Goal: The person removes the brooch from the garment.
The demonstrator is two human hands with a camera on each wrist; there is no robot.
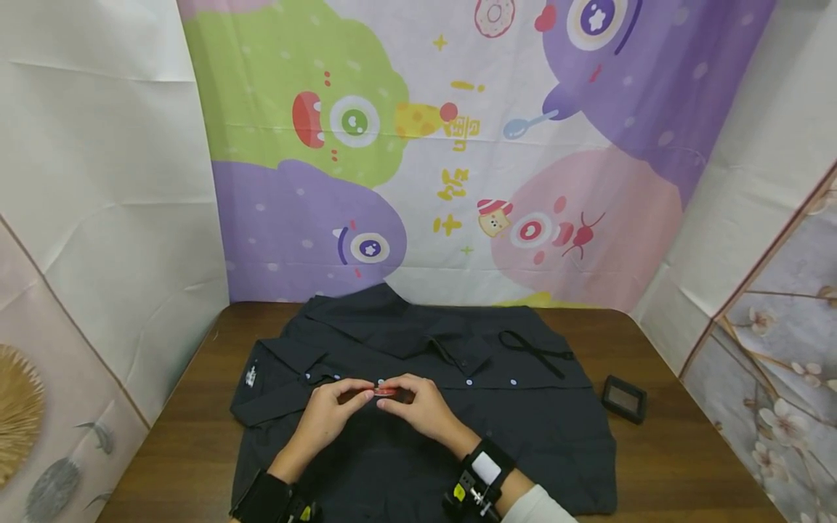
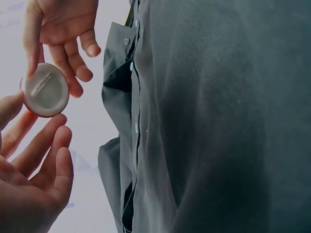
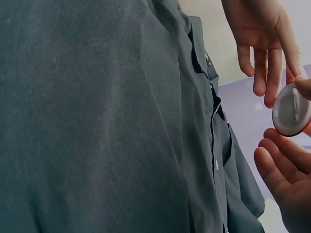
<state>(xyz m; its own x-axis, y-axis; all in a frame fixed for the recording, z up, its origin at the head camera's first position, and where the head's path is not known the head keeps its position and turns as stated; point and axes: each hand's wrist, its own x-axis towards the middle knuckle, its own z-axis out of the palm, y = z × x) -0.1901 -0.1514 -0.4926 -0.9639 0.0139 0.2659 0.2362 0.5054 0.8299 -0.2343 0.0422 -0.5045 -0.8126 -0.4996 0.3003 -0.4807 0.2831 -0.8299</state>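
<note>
On the left, the left hand (image 1: 327, 414) had its thumb and fingertips pinched on one edge of a small round pin badge (image 1: 386, 391), and just to the right the right hand (image 1: 418, 407) pinched the other edge, so both were grasping the same little disc between them. It was held just above the dark shirt (image 1: 523, 421), which lay flat on the wooden table (image 1: 686, 465) with its button placket running left to right, roughly over the middle buttons. In the left wrist view the badge (image 2: 47, 90) showed its pale back with the pin bar across it, the bar slanted rather than level; the right wrist view showed the badge (image 3: 293, 109) the same way, back toward the wrist cameras, red rim just visible. Being round, the disc had no real long axis; only the pin bar gave it a direction. Looks like the badge wasn't on the fabric yet: pin not visibly opened, nothing pierced, so the attaching part was all still to do. Further right a small dark box (image 1: 624, 399) sat on the table, well apart from the hands.
</note>
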